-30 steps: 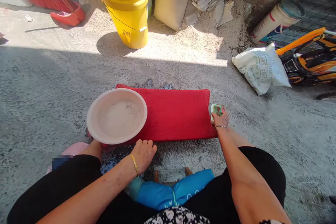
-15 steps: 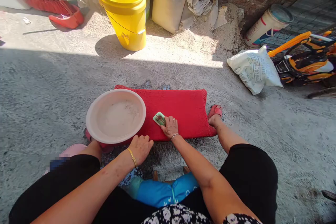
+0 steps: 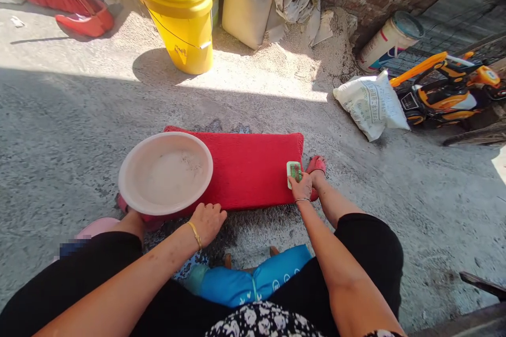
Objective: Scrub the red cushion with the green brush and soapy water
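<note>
A long red cloth, with a fuzzy nap and a dark wet patch of floor along its near side, lies between my feet. My right hand is closed on a pale-green scrubbing brush near the cloth's right end. Red bits show on the brush's green face, which is turned up. At the near edge, just right of the basin, my left hand has its fingers curled over the cloth; the fingertips are hidden. A wide pale-pink basin with cloudy water sits on the cloth's left end.
Beyond stands a yellow bucket, with a large sack beside it. A white printed bag and an orange-black toy vehicle are to the right. A red dustpan lies at upper left. Blue fabric covers the seat below me.
My right hand has slid the brush rightward across the cloth, from its middle to near its right end. The left hand stays at the near edge. The whole view has shifted slightly.
</note>
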`<state>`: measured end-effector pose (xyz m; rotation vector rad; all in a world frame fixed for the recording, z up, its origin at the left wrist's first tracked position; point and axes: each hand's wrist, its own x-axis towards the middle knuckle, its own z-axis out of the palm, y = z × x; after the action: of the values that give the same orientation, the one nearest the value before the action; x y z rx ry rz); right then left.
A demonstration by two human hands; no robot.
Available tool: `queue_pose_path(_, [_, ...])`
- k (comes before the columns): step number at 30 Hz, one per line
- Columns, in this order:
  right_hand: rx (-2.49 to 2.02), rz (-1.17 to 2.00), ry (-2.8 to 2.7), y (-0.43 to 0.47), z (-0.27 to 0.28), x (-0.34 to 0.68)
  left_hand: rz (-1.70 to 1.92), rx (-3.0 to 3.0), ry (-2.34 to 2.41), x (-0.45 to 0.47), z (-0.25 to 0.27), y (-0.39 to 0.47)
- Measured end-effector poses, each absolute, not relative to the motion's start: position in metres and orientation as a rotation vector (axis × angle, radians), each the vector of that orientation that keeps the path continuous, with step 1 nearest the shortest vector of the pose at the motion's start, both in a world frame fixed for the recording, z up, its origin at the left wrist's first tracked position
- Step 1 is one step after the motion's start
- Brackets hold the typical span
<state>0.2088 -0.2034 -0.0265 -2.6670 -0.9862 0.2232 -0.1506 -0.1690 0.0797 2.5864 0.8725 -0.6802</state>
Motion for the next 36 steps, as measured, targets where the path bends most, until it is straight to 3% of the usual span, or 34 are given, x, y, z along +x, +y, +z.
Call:
queue_pose_path(5, [-2.401,0.413,-1.713,-0.211,-0.048,0.087,-0.784,2.558,0.864,-0.144,0.089,-0.161])
queue_pose_path(8, [-2.422,0.395,-1.802,-0.219,-0.048,0.084,-0.819,2.555,0.866,-0.144,0.092,-0.159])
queue_pose_path(15, [-2.869,0.262,-0.721,-0.246,-0.015,0.210,-0.729,2.554,0.857,-0.149,0.103,-0.158])
queue_pose_path(18, [-2.882,0.248,-0.669,-0.247,-0.012,0.212,-0.700,2.509,0.936,-0.157,0.119,-0.146])
queue_pose_path(28, [-2.140,0.473,-2.260,-0.213,-0.039,-0.029,-0.594,2.466,1.342,-0.209,0.158,-0.116])
queue_pose_path(32, [-2.110,0.450,-2.415,-0.202,-0.037,-0.052,-0.631,2.460,1.276,-0.205,0.161,-0.118])
queue_pose_path(36, [-2.341,0.435,-2.153,-0.210,-0.037,0.012,-0.632,2.505,1.223,-0.199,0.158,-0.118])
